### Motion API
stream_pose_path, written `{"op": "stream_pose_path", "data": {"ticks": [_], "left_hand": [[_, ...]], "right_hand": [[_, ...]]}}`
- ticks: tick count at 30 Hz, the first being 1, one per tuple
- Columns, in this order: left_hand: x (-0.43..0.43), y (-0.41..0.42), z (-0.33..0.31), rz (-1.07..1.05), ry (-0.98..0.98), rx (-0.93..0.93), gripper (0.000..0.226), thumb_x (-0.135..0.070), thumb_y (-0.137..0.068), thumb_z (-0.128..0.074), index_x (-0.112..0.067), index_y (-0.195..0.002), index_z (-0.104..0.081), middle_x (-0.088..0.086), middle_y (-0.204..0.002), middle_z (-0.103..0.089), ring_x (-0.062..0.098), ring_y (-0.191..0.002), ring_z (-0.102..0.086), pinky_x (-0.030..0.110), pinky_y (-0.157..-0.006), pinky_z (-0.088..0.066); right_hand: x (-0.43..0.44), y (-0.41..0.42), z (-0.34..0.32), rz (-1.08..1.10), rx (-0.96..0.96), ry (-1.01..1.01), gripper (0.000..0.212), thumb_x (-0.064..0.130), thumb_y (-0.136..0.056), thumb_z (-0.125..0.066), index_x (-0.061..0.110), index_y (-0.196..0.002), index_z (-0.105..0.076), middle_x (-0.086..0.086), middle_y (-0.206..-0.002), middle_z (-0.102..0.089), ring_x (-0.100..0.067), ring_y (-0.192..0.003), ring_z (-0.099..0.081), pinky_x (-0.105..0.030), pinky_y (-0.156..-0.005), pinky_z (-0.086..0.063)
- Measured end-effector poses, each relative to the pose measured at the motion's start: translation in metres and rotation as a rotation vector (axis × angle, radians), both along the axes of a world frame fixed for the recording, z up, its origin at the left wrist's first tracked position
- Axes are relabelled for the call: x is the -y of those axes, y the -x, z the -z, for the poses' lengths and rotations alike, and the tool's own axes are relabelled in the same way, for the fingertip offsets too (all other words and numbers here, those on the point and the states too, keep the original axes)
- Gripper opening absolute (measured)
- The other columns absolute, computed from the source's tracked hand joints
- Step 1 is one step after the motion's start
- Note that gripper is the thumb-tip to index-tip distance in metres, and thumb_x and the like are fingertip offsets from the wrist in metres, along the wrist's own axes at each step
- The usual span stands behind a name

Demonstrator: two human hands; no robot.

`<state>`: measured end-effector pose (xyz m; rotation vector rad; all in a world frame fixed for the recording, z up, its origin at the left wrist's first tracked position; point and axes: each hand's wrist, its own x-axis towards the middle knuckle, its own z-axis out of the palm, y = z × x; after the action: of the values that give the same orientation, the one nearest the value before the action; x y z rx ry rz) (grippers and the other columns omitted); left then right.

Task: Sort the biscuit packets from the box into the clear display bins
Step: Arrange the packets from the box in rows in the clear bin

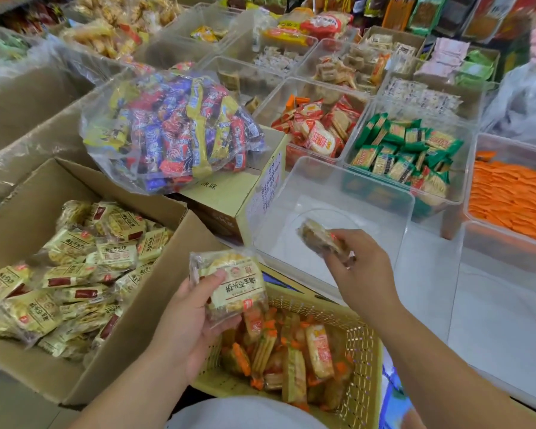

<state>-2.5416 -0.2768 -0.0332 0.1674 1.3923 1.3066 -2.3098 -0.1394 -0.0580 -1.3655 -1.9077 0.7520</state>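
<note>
Pinching a biscuit packet (319, 239) lightly, the right grip (359, 267) may drop it short of the clear bin (347, 178) just beyond; the left grip (192, 317) clasps a second packet (229, 283).

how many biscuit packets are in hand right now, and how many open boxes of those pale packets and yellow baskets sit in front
packets in hand: 2, one packet in the left hand, one blurred packet in the right hand
open box of pale packets: 1
yellow basket: 1
total: 4
</note>
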Motion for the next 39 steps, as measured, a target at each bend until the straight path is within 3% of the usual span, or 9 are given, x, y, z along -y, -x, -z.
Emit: {"op": "stream_pose_path", "data": {"ticks": [5, 12, 16, 20, 23, 27, 31, 33, 39], "left_hand": [[0.002, 0.016, 0.012, -0.043, -0.018, 0.021, 0.053, -0.038, -0.077, -0.075, -0.029, -0.128, -0.065, 0.01, -0.119, -0.077, 0.032, -0.103, -0.076, 0.04, -0.068, -0.064], [0.004, 0.029, 0.026, -0.102, -0.006, 0.046, 0.03, -0.036, -0.082, -0.073, -0.038, -0.112, -0.075, 0.01, -0.123, -0.075, 0.032, -0.108, -0.074, 0.049, -0.085, -0.056], [0.003, 0.032, 0.03, -0.127, -0.01, 0.072, 0.031, -0.034, -0.084, -0.071, -0.036, -0.115, -0.074, 0.01, -0.123, -0.075, 0.031, -0.109, -0.074, 0.045, -0.078, -0.062], [0.004, 0.033, 0.029, -0.151, 0.001, 0.076, 0.039, -0.031, -0.084, -0.072, -0.029, -0.122, -0.069, 0.011, -0.122, -0.075, 0.031, -0.108, -0.074, 0.045, -0.08, -0.061], [0.006, 0.034, 0.027, -0.15, 0.001, 0.065, 0.039, -0.032, -0.081, -0.073, -0.031, -0.121, -0.071, 0.011, -0.121, -0.076, 0.031, -0.108, -0.074, 0.047, -0.085, -0.057], [0.007, 0.033, 0.025, -0.157, -0.001, 0.077, 0.047, -0.031, -0.082, -0.072, -0.026, -0.129, -0.065, 0.012, -0.122, -0.075, 0.031, -0.107, -0.075, 0.047, -0.083, -0.057], [0.008, 0.03, 0.02, -0.166, -0.013, 0.101, 0.052, -0.031, -0.08, -0.073, -0.023, -0.131, -0.064, 0.013, -0.121, -0.075, 0.032, -0.107, -0.074, 0.042, -0.072, -0.065], [0.009, 0.03, 0.017, -0.171, -0.018, 0.108, 0.054, -0.032, -0.079, -0.075, -0.021, -0.13, -0.064, 0.015, -0.121, -0.075, 0.034, -0.106, -0.075, 0.043, -0.075, -0.066], [0.008, 0.03, 0.007, -0.186, -0.03, 0.092, 0.056, -0.036, -0.076, -0.075, -0.017, -0.128, -0.065, 0.016, -0.118, -0.076, 0.033, -0.096, -0.077, 0.043, -0.073, -0.064]], "right_hand": [[-0.056, 0.02, 0.039, -0.041, 0.232, 0.236, 0.017, 0.02, -0.089, -0.071, 0.02, -0.106, -0.072, 0.001, -0.094, -0.066, -0.023, -0.089, -0.058, -0.031, -0.072, -0.039], [-0.081, 0.067, 0.092, -0.163, 0.449, 0.454, 0.015, 0.022, -0.091, -0.066, 0.015, -0.104, -0.069, -0.009, -0.103, -0.068, -0.022, -0.081, -0.054, -0.029, -0.066, -0.035], [-0.083, 0.082, 0.104, -0.294, 0.536, 0.585, 0.024, 0.028, -0.096, -0.062, 0.016, -0.117, -0.064, -0.011, -0.116, -0.065, -0.022, -0.089, -0.054, -0.029, -0.073, -0.037], [-0.083, 0.079, 0.098, -0.411, 0.471, 0.829, 0.056, 0.064, -0.097, -0.047, 0.023, -0.133, -0.057, 0.001, -0.124, -0.059, -0.024, -0.115, -0.055, -0.033, -0.093, -0.039], [-0.08, 0.072, 0.097, -0.469, 0.427, 0.99, 0.062, 0.065, -0.101, -0.036, 0.033, -0.153, -0.041, 0.007, -0.158, -0.04, -0.019, -0.146, -0.035, -0.031, -0.112, -0.023], [-0.075, 0.072, 0.095, -0.472, 0.368, 1.099, 0.072, 0.075, -0.097, -0.027, 0.037, -0.158, -0.028, 0.012, -0.166, -0.024, -0.015, -0.153, -0.021, -0.035, -0.12, -0.015], [-0.073, 0.078, 0.088, -0.442, 0.321, 1.09, 0.065, 0.07, -0.1, -0.026, 0.037, -0.156, -0.034, 0.009, -0.164, -0.029, -0.017, -0.151, -0.026, -0.03, -0.107, -0.021], [-0.072, 0.078, 0.084, -0.447, 0.346, 1.023, 0.062, 0.065, -0.103, -0.025, 0.034, -0.156, -0.036, 0.006, -0.164, -0.031, -0.019, -0.15, -0.029, -0.032, -0.109, -0.022], [-0.046, 0.064, 0.052, -0.335, 0.357, 0.609, 0.062, 0.065, -0.1, -0.034, 0.032, -0.152, -0.04, 0.004, -0.157, -0.042, -0.018, -0.142, -0.04, -0.033, -0.111, -0.03]]}}
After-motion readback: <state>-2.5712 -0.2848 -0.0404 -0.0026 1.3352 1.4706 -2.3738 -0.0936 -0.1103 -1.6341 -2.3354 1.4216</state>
